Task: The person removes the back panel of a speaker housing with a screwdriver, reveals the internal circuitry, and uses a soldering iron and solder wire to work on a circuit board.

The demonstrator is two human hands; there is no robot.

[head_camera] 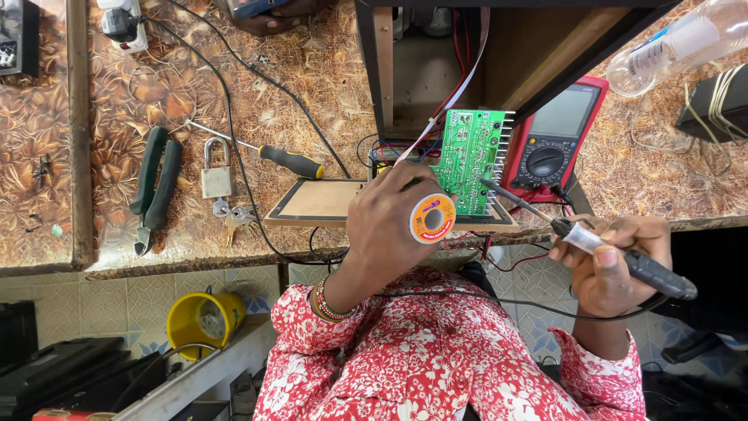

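Starting at the left, pliers, a padlock and a screwdriver lie well apart from your work, so that stretch of table offers open room. Your left hand has its grip closed around a solder spool, held just over the table's front edge; a slip would drop it to the floor. The green circuit board stands tilted on a wooden board. Your right hand grips the soldering iron, its tip apparently touching the board's lower edge. Loose wires and the red multimeter lie close by; a sideways drift could scorch them.
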